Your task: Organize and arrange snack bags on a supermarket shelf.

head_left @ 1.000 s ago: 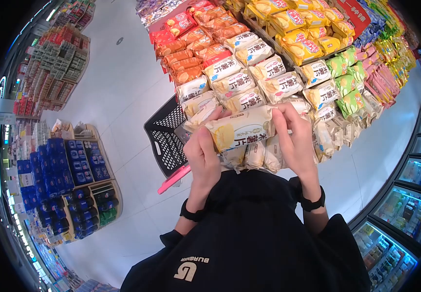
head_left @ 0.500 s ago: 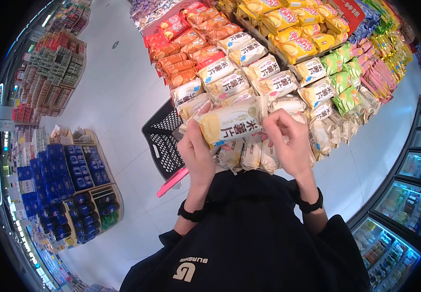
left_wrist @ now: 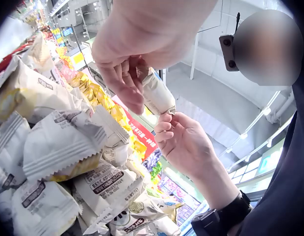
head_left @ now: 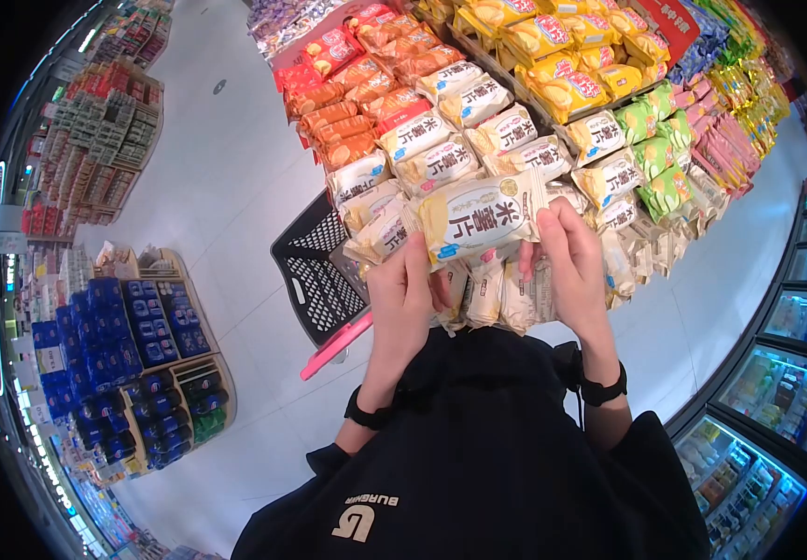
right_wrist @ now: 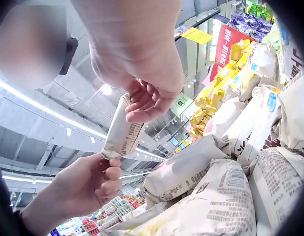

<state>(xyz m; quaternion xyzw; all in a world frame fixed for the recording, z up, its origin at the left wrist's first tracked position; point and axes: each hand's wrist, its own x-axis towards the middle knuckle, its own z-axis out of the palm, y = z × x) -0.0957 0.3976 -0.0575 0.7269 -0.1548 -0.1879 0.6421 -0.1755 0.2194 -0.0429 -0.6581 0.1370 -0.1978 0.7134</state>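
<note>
The cream packet (head_left: 480, 217) is raised above the near part of the heaped cream packets (head_left: 438, 163), printed face up, its left end pinched by the curled fingers of the left hand (head_left: 399, 303) and its right end by those of the right hand (head_left: 576, 275). A light, even pinch at both ends suits it, leaving the print uncovered and the contents uncrushed, well over the heap and right of the black basket (head_left: 319, 280).
</note>
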